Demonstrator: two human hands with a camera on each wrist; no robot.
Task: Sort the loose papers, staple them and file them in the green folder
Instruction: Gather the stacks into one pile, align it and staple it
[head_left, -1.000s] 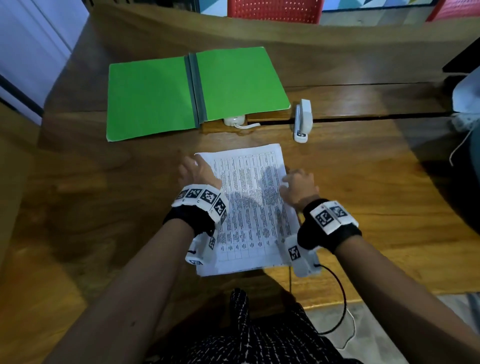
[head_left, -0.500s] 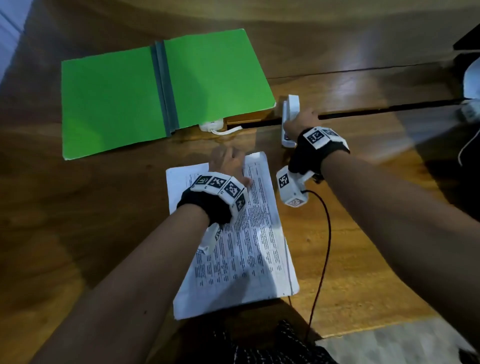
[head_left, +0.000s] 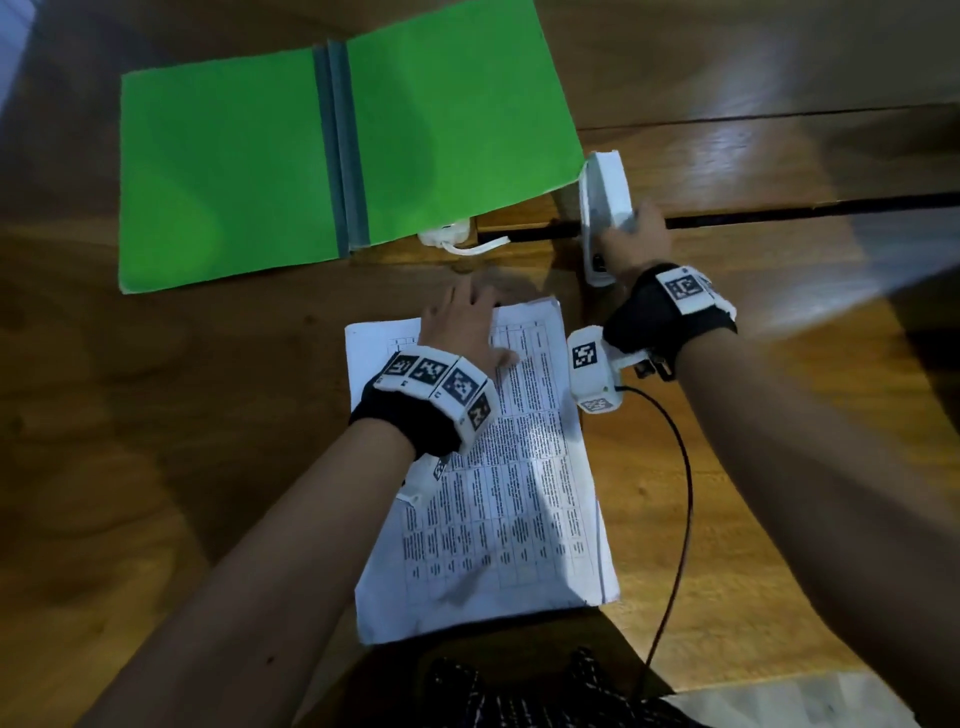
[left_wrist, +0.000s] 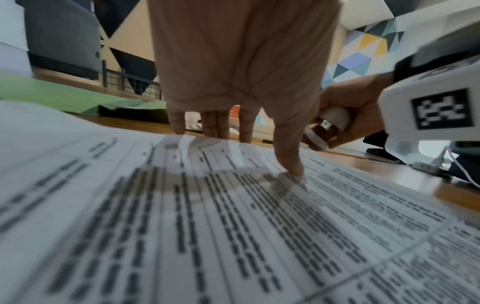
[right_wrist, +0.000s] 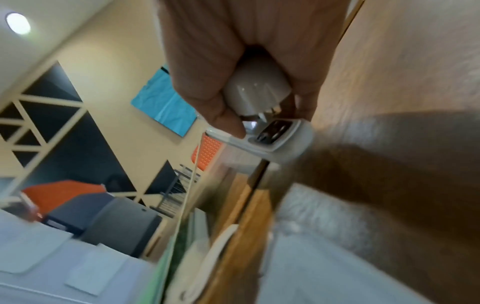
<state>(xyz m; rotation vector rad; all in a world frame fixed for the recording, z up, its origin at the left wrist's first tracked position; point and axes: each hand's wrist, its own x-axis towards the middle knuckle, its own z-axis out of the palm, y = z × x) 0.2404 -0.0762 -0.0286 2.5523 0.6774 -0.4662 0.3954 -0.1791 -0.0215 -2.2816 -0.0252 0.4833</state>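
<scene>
A stack of printed papers (head_left: 509, 499) lies on the wooden table in front of me. My left hand (head_left: 462, 325) rests flat on its top end with straight fingers; the left wrist view shows the fingertips (left_wrist: 292, 168) pressing the sheet (left_wrist: 233, 226). My right hand (head_left: 631, 241) grips a white stapler (head_left: 602, 202) just right of the papers' top corner, lifted and tilted. In the right wrist view the fingers curl round the stapler (right_wrist: 259, 94). The green folder (head_left: 332, 150) lies open beyond the papers.
A small white plug with a cord (head_left: 452, 239) lies under the folder's near right edge. A dark slot (head_left: 779, 213) crosses the table to the right. A black cable (head_left: 680, 519) hangs from my right wrist over the table's near edge.
My right hand left the papers, reached the stapler and now holds it lifted and tilted. My left hand slid to the top end of the stack.
</scene>
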